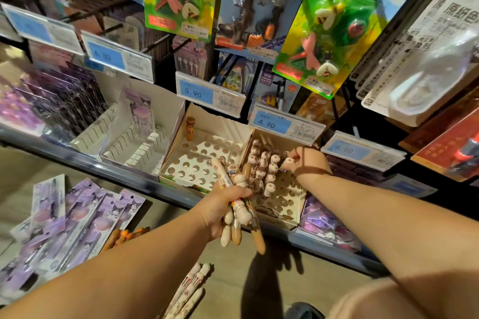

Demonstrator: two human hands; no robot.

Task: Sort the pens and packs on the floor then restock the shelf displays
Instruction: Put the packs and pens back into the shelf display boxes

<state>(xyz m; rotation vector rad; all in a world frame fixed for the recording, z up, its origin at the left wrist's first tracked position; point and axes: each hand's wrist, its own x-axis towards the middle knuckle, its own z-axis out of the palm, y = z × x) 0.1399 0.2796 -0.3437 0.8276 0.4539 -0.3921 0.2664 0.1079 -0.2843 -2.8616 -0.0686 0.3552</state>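
Your left hand (220,208) grips a bunch of pens (239,206), fingers wrapped around them, just in front of the shelf (124,172). Your right hand (304,160) pinches one pen top (286,163) over the perforated display box (282,198). Purple packs (77,220) lie on the floor (228,274).

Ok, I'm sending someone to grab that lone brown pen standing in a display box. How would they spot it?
On the lowest shelf, find the white box with round holes under the 5.90 price tag. The brown pen stands upright alone in its back left corner, while the box to its right is crowded with cream animal-topped pens.
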